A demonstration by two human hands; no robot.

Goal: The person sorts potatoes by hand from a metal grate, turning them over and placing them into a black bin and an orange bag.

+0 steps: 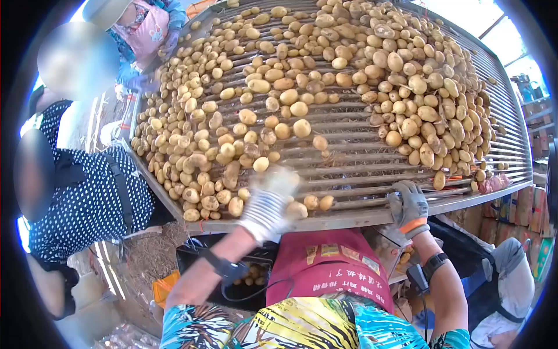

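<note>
Many potatoes [285, 96] lie spread over a slatted metal sorting table [349, 136], with a thick heap on the right side. My left hand [278, 189], in a pale glove with a striped cuff, is over the near edge among potatoes; motion smears its fingers, so what it holds cannot be made out. Gloved in grey with an orange band, my right hand [408, 203] rests on the near metal rim at the right, its fingers bent over the edge. Whether anything is under those fingers is hidden.
A dark crate [256, 296] with potatoes stands below the near edge at left. People stand at the left, one in a dotted garment [87, 198], another in a pink apron [139, 32] at the far corner. A person in dark clothing is at lower right.
</note>
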